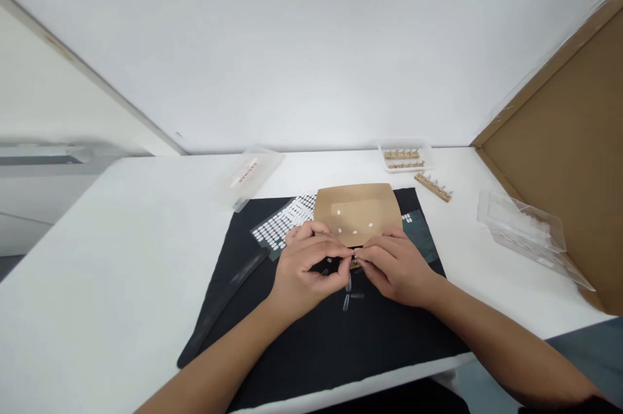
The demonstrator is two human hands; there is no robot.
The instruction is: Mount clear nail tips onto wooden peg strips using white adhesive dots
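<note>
My left hand point(307, 265) and my right hand point(396, 268) meet fingertip to fingertip over a black mat point(296, 349). Each is closed in a pinch. Between them shows a small shiny metal piece point(355, 260), mostly covered by the fingers, so its kind is unclear. Just below the fingers lie several clear false nail tips point(346, 302). Behind the hands stands a brown cardboard tray point(357, 196) with several white oval pieces point(370, 225) in it. A sheet of white oval stickers point(277, 227) lies beside my left hand.
At the back, a clear plastic box point(407, 168) holds strips with small upright metal pieces; a similar strip point(433, 187) lies beside it. A clear case point(525, 229) stands right, near a cardboard panel point(564, 141). A translucent packet point(253, 174) lies back left. A dark green sheet point(422, 239) lies right.
</note>
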